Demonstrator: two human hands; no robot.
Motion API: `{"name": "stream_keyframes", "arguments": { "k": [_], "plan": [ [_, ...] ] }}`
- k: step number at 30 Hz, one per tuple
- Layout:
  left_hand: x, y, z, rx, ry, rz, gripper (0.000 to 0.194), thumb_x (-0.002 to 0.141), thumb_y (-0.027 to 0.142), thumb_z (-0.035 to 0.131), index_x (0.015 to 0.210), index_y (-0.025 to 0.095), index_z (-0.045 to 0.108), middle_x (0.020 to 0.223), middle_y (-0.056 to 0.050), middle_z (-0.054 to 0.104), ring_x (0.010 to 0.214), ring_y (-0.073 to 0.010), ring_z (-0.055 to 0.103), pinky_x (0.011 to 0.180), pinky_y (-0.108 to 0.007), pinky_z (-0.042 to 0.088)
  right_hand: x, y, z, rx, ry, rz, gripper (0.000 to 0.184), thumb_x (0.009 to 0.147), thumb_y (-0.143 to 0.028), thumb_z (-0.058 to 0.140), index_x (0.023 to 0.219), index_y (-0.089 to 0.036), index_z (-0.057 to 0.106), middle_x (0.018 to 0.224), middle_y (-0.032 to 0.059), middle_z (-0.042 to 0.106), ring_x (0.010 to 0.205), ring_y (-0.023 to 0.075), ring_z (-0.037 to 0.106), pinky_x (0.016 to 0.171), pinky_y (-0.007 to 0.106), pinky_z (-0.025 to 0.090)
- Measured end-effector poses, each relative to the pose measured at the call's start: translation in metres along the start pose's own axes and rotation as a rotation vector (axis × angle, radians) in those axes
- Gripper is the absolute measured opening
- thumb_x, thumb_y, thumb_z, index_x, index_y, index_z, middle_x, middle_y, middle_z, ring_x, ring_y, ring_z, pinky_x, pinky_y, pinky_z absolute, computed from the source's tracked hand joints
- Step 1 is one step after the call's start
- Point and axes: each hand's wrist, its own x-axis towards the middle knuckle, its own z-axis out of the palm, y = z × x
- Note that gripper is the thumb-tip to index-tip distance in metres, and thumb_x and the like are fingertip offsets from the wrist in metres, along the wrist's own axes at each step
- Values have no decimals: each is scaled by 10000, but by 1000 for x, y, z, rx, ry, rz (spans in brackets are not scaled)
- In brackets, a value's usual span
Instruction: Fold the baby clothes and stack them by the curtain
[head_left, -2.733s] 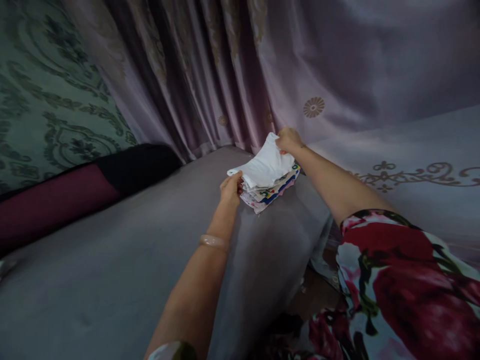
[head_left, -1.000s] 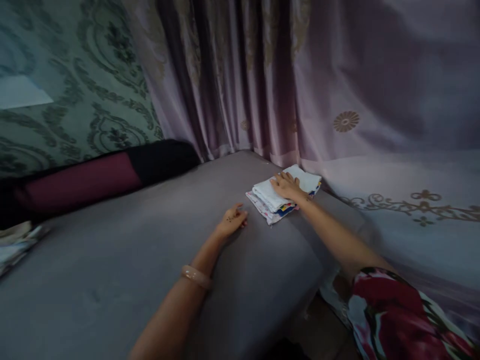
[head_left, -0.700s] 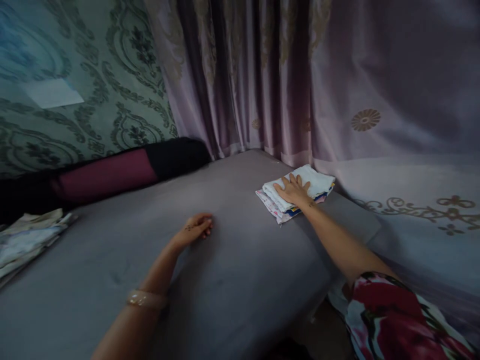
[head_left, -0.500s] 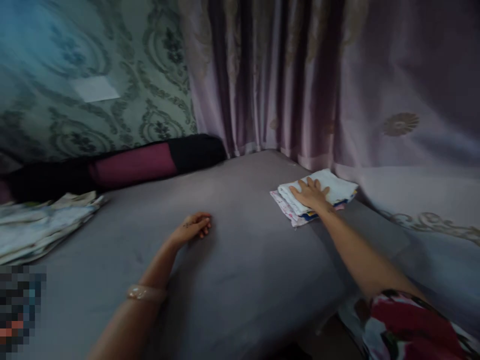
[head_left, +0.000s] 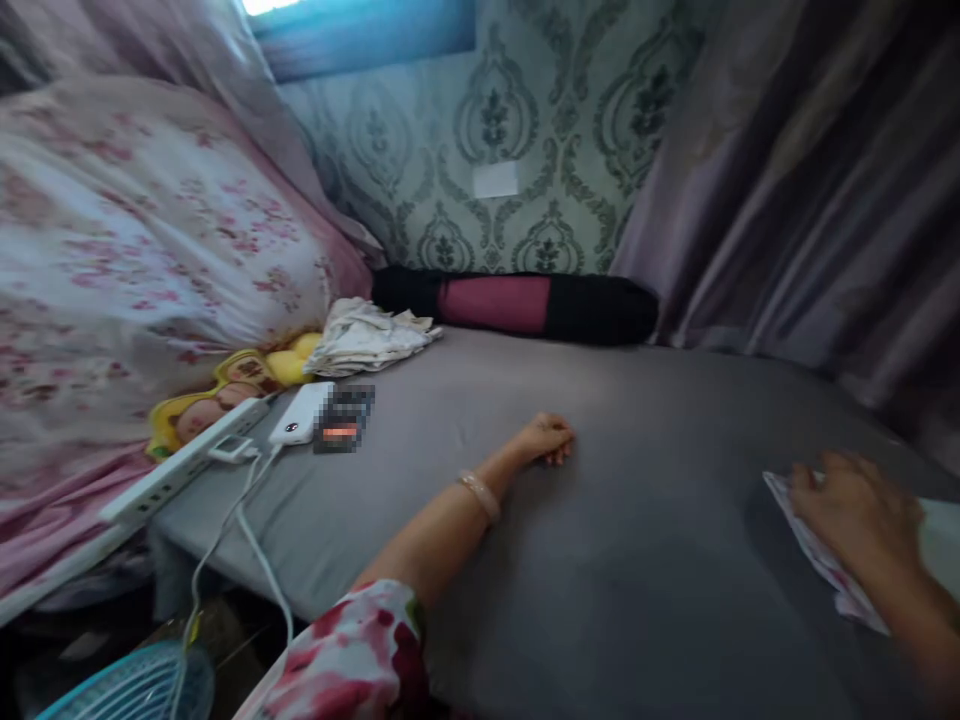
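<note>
My left hand (head_left: 547, 438) rests on the grey-covered bed (head_left: 637, 600), its fingers loosely curled in with nothing seen in them. A pale bangle circles that wrist. At the right edge, my right hand (head_left: 859, 510) lies over the stack of folded clothes (head_left: 806, 540), blurred by motion, fingers somewhat apart. Of the stack, the pale printed lower piece sticks out at the left and a white top piece shows right of the hand. Most of the stack is covered by my hand or cut off by the frame.
Along the wall lies a long black and maroon bolster (head_left: 495, 303). To the left are another folded cloth pile (head_left: 371, 338), a yellow plush thing (head_left: 247, 375), a white power bank (head_left: 304, 412) with cables, a pixelated item (head_left: 343, 420) and a power strip (head_left: 187, 465). A blue fan (head_left: 142, 685) stands below.
Both hands first held a white garment on the stack; then my right palm pressed it while my left hand let go and drew back. The view has swung left.
</note>
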Motion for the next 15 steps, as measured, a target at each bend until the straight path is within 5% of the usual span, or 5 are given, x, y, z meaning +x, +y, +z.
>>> {"name": "stream_keyframes", "arguments": {
  "k": [4,8,11,15],
  "plan": [
    [6,-2,-2,-18,1,-25,170,882,115,505,721,161,542,516,31,556,363,-55,480,382,-169,329,-24,-97,39,97,-149,-248,655,823,-490,236,1400,-268,450,1283,185,576,1190,364,550,947,566,430],
    [7,-4,-18,-183,3,-86,157,893,100,478,757,158,532,529,24,567,404,-73,531,421,-178,398,-49,-186,60,135,-246,-364,570,857,-386,275,1310,-145,523,1312,190,559,1205,331,540,975,497,429],
    [1,-5,-50,-280,103,-125,107,879,122,521,783,147,560,562,10,594,438,-81,555,459,-185,437,-63,-229,64,115,-282,-415,560,895,-419,278,1318,-139,517,1360,184,528,1236,339,509,985,505,413],
    [-16,-9,-125,-182,517,-120,70,817,152,615,749,140,601,571,-21,615,481,-104,572,483,-196,448,-76,-250,66,62,-248,-464,582,918,-432,243,1338,-128,508,1409,187,483,1297,342,445,1040,538,348]
  ]
}}
